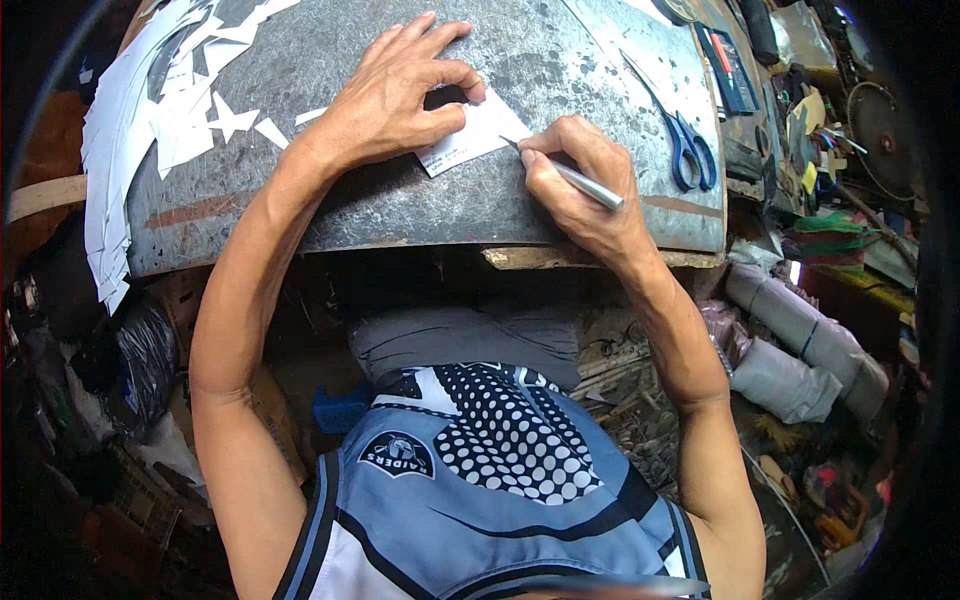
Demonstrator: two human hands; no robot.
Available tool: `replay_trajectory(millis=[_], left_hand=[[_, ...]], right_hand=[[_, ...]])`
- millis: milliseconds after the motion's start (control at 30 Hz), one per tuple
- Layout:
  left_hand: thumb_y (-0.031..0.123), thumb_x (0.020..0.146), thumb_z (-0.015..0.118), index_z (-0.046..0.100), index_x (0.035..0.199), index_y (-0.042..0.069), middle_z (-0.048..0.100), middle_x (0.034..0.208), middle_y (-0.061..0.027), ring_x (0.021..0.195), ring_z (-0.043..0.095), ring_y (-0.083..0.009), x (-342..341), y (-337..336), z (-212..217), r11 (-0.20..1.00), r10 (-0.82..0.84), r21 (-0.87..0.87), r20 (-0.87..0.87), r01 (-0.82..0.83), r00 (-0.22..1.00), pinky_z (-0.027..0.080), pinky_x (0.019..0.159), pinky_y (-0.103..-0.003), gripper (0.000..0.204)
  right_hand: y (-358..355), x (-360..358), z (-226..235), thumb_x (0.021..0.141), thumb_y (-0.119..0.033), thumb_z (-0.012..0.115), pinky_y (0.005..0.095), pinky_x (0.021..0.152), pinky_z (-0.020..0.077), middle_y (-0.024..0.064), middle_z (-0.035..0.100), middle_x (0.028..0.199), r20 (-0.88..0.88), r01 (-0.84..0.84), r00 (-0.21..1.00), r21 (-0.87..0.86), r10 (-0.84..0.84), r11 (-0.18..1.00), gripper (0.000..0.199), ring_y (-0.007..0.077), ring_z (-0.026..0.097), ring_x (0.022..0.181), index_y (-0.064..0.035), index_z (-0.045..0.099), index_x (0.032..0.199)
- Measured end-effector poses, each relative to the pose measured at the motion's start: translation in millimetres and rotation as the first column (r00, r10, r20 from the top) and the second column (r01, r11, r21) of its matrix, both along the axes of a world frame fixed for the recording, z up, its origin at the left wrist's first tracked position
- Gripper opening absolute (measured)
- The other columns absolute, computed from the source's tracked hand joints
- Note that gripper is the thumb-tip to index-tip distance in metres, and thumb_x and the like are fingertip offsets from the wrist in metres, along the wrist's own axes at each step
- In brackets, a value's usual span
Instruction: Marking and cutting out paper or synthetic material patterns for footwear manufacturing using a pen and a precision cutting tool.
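A small piece of white paper [468, 138] with faint printed lines lies on the worn grey tabletop. My left hand [395, 95] holds it down with thumb and forefinger, while the other fingers spread out toward the far side. In my right hand [592, 185] is a slim silver craft knife [590, 187], gripped like a pen and slanted. Its tip touches or hovers just over the paper's right part; I cannot tell which. A pair of blue-handled scissors [688, 150] rests to the right of my right hand.
White paper scraps [185, 125] heap up at the left and hang over the table's edge [350, 247]. A dark blue case [735, 75] sits at the far right. Plastic-wrapped rolls [790, 340] and clutter fill the space right of the table.
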State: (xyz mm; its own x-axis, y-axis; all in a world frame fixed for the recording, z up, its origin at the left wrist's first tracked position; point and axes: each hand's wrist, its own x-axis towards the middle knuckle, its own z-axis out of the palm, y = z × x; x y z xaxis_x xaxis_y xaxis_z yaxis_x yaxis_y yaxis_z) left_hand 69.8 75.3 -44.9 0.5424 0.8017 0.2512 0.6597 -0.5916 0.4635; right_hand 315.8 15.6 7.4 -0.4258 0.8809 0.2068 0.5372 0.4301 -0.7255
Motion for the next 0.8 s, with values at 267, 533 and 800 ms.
replay_trajectory(millis=[267,533,800], left_hand=[[0.03,0.081,0.062,0.073,0.106,0.022,0.039,0.157,-0.0112,0.15,0.021,-0.0358,-1,2,-1,1.0,-0.013,-0.005,-0.014,0.013,1.0,0.011,0.123,-0.053,0.028],[0.029,0.082,0.061,0.072,0.106,0.021,0.037,0.157,-0.012,0.15,0.021,-0.0373,-1,-2,8,0.999,0.0,-0.042,0.003,0.0,1.0,0.011,0.123,-0.054,0.028],[0.032,0.09,0.063,0.069,0.116,0.017,0.04,0.155,-0.0146,0.149,0.023,-0.0359,-7,-5,18,0.985,-0.024,-0.164,0.122,0.044,0.992,0.014,0.121,-0.055,0.031]], right_hand=[[-5,3,2,0.081,-0.011,0.067,0.0373,0.064,0.0464,0.0109,0.059,0.071,0.008,0.021,1.0,0.004,-0.021,1.0,0.009,0.0244,0.057,0.067,-0.0025,0.064,0.083],[-10,3,4,0.081,-0.01,0.066,0.038,0.065,0.0471,0.011,0.06,0.071,-0.022,0.028,0.999,0.008,-0.028,1.0,0.01,0.0252,0.058,0.068,-0.0017,0.063,0.082],[-12,9,-3,0.086,-0.011,0.065,0.0324,0.06,0.0469,0.0068,0.063,0.076,-0.268,0.098,0.952,-0.191,-0.148,0.977,0.009,0.0159,0.06,0.066,-0.0023,0.062,0.088]])
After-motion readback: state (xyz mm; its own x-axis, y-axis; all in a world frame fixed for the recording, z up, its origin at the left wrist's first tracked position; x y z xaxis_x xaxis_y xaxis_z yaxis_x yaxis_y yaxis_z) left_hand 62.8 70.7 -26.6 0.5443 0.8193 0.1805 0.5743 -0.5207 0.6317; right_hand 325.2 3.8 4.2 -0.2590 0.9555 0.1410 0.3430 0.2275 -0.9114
